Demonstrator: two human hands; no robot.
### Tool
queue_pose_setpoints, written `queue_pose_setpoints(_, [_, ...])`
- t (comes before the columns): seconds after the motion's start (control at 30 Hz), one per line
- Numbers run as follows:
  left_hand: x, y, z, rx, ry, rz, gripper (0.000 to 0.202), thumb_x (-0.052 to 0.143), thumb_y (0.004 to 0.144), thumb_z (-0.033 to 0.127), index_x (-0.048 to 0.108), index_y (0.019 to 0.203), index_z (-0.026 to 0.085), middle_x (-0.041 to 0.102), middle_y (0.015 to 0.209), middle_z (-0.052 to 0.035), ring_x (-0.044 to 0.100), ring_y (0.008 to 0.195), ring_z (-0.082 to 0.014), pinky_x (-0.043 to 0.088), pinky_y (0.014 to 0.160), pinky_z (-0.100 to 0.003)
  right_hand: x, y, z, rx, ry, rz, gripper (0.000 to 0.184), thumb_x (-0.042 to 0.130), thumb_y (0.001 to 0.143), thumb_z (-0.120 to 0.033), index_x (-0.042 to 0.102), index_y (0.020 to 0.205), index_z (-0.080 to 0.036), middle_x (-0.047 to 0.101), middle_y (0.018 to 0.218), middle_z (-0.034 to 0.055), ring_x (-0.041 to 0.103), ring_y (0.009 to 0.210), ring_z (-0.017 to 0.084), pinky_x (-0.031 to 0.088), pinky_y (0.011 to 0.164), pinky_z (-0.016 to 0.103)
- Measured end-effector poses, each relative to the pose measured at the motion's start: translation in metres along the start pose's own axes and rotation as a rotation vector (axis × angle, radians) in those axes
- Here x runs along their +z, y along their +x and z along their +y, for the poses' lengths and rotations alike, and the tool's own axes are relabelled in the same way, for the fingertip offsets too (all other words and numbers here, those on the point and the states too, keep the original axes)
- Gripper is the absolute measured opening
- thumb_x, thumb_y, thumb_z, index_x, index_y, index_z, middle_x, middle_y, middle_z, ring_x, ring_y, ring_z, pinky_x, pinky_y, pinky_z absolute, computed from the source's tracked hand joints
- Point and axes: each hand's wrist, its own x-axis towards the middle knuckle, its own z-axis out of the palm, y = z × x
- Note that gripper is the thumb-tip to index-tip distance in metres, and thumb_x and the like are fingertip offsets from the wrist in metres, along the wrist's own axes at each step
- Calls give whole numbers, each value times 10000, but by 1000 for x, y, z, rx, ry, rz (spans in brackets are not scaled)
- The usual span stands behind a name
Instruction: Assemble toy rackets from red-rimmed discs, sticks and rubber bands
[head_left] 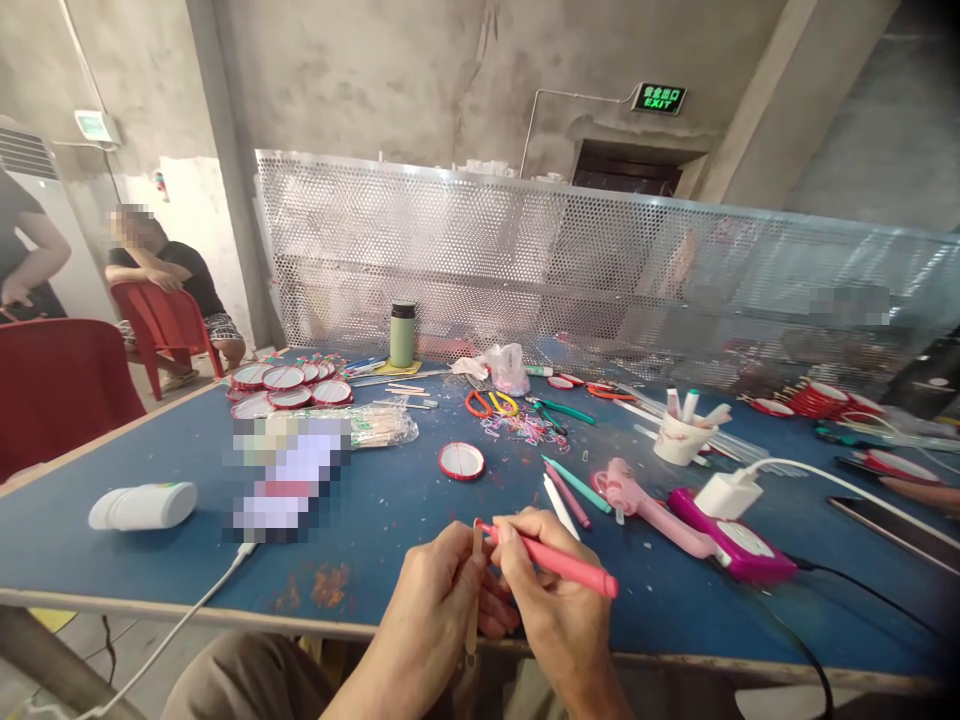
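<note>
Blue table point(112, 450), bare concrete wall behind. Near edge: my left hand point(435, 600) is pinched closed around a thin wooden stick point(472, 625), held upright. My right hand point(551, 610) grips a pink marker point(577, 572), its tip touching the stick's top.

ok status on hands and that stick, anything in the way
Left hand shut on wooden stick, held upright. Right hand shut on pink marker, tip at the stick's top. Loose markers lie just beyond, not touching.
</note>
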Motion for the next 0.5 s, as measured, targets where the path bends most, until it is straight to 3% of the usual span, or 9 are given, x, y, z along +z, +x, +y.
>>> queue_pose_setpoints(0.23, [2, 0, 7, -17, 51, 42, 361, 493, 866, 549, 436, 713, 227, 665, 603, -32, 667, 526, -179, 563, 541, -286, -1, 1, 0, -28, -20, -23, 167, 547, 968, -243, 666, 855, -210, 628, 695, -26, 619, 618, 107, 494, 604, 194])
queue_pose_setpoints(0.5, [4, 4, -12, 25, -38, 76, 349, 513, 882, 528, 481, 729, 215, 689, 597, -28, 674, 501, -175, 551, 493, -257, 0, 1, 0, -38, -38, -32, 179, 545, 971, -241, 669, 845, -204, 625, 690, -24, 605, 613, 103, 483, 597, 188])
